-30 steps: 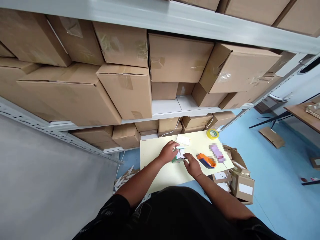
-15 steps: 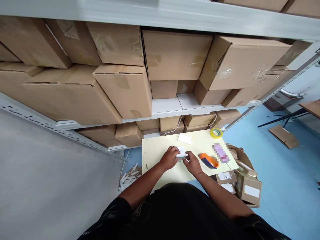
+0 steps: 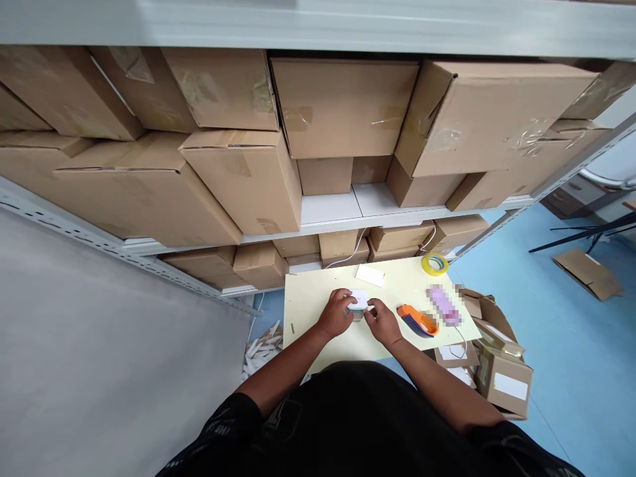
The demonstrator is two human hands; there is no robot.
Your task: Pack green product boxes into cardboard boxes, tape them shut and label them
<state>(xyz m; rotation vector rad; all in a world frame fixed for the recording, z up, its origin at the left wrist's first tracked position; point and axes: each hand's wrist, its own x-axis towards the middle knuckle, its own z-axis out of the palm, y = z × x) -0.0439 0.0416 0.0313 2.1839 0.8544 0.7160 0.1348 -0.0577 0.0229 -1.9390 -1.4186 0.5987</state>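
Over the pale yellow table, my left hand (image 3: 338,313) and my right hand (image 3: 382,322) grip a small flat white box (image 3: 358,298) from its two sides. Faint print shows on the white top. A greenish and pinkish edge (image 3: 354,315) shows under it on the near side; I cannot make out whether it is part of the box. The fingers of both hands are bent, with tips on the white piece. Beyond them lies another flat white box (image 3: 370,275). To the right of my right hand rests an orange and blue hand tool (image 3: 417,321).
A roll of yellow tape (image 3: 434,264) sits at the far right corner of the table (image 3: 318,344). Near it is a blurred purple object (image 3: 444,306) with a cable. Shelves with cardboard boxes (image 3: 348,109) rise ahead. Opened cartons (image 3: 504,384) stand on the floor at right.
The white box is tilted slightly differently between my fingers, and more of the greenish edge shows. My hands stay in nearly the same place; the view has shifted a little.
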